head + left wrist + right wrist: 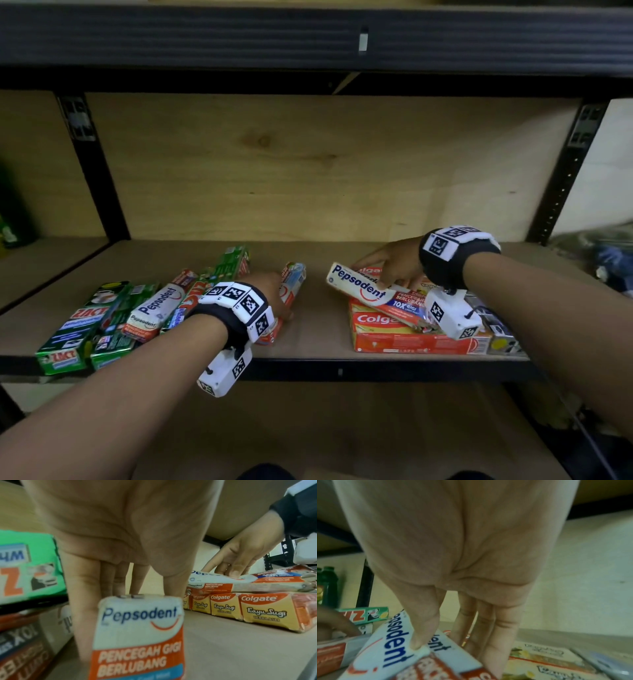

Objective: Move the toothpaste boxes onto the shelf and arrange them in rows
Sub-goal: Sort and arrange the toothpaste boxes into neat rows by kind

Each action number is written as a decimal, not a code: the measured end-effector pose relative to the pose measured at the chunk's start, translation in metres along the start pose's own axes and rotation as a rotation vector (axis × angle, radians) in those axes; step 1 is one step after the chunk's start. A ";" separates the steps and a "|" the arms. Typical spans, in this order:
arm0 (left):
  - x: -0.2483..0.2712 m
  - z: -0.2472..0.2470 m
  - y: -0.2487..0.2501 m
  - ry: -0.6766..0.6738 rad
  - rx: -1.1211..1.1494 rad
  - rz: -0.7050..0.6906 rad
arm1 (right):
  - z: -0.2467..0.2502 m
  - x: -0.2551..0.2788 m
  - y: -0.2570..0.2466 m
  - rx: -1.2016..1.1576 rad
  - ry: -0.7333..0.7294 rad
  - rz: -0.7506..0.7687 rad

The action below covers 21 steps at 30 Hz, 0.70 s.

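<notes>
On the wooden shelf [318,332] my left hand [274,294] grips a white and orange Pepsodent box [296,277] lying flat, fingers down one long side and thumb down the other; the box's end [139,628] faces the left wrist camera. Left of it lies a row of boxes: green Zact boxes [78,325] and another Pepsodent box [154,308]. My right hand [390,263] pinches a second Pepsodent box [356,282], thumb on top [418,642], fingers behind. That box lies askew on a wrapped pack of Colgate boxes [411,337].
The upper shelf's black beam [308,37] hangs low overhead. Black posts [99,185] [561,178] flank the bay. Green bottles [10,219] stand in the neighbouring bay at left. Grey packs [496,329] lie right of the Colgate pack. Bare board shows between my hands.
</notes>
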<state>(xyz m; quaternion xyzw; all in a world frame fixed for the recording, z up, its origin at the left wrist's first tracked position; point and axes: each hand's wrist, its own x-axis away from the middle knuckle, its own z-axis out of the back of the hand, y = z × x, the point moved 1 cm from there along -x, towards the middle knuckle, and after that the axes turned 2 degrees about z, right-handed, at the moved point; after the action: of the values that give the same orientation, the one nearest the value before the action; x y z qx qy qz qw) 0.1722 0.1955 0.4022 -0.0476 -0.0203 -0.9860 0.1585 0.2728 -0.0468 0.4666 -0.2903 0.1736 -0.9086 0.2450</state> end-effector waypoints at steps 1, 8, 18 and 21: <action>0.000 0.000 0.000 -0.004 0.001 0.005 | 0.000 0.001 -0.001 0.089 0.045 0.007; 0.002 -0.001 0.002 0.006 0.004 0.026 | -0.004 0.005 -0.016 0.449 0.124 -0.034; 0.011 0.015 -0.010 0.029 0.238 0.046 | 0.004 -0.001 -0.022 0.653 0.127 -0.092; 0.018 0.025 -0.016 0.079 0.448 0.077 | 0.006 -0.005 -0.035 0.692 0.196 -0.041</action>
<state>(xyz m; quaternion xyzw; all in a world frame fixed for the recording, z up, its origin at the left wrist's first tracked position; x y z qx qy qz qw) 0.1526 0.2070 0.4287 0.0269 -0.2308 -0.9511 0.2035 0.2682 -0.0169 0.4852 -0.1051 -0.1274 -0.9419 0.2924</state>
